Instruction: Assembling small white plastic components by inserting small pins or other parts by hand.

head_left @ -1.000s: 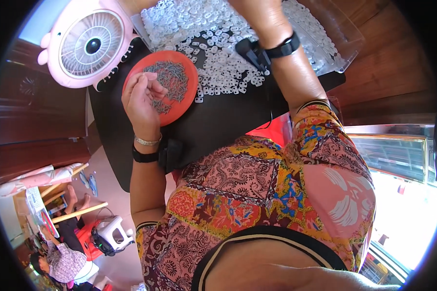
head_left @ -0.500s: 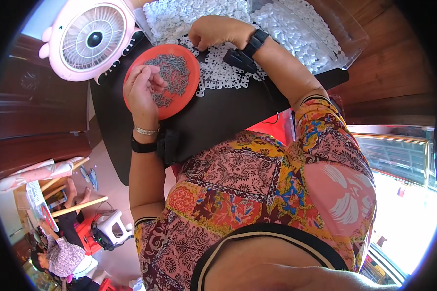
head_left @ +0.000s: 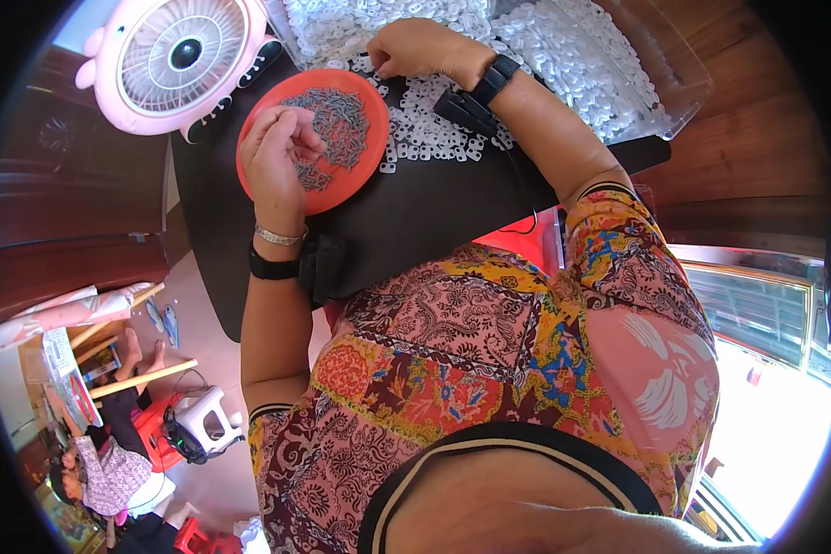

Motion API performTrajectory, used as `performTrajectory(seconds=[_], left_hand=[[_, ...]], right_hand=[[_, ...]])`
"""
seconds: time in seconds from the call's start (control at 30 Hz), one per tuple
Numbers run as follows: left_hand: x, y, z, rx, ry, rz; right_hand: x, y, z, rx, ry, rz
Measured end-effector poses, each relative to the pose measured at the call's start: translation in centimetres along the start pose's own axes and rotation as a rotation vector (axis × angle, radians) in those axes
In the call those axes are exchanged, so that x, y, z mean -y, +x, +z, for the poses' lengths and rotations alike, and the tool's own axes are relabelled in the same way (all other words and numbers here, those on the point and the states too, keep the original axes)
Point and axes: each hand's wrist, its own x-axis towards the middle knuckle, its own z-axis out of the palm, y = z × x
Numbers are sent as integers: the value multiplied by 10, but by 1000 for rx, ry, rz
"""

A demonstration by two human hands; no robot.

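Black tabletop (head_left: 406,203), its near edge partly covered by a patterned shirt (head_left: 443,319). Toward the left edge, the left hand (head_left: 279,152) hangs over the left part of a round orange-red plate (head_left: 377,125), fingers loosely curled and drawn toward the thumb; whether it grips anything cannot be told. Grey screws (head_left: 346,129) lie on the plate just right of its fingertips, slender, their long axes at mixed angles; this hand is the nearer to them. Beyond and to the right, loose white two-holed pieces (head_left: 425,125) spread toward the far edge. At their far left margin the right hand (head_left: 423,48) points left, fingers bent down and nearly together; their tips are hard to make out, and any hold is uncertain. Farther, a clear tray (head_left: 688,92) heaped with similar pieces reaches the right corner, cut off above; a pink fan (head_left: 186,55) stands beyond the left edge.
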Motion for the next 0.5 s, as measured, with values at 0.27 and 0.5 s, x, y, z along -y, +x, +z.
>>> performTrajectory(seconds=[0.27,0.5], left_hand=[[2,1,0,18,2,-6],[-2,2,8,39,42,-97]], right_hand=[[3,-2,-6,30,-11,-11],[39,-3,-24,28,544,-146]])
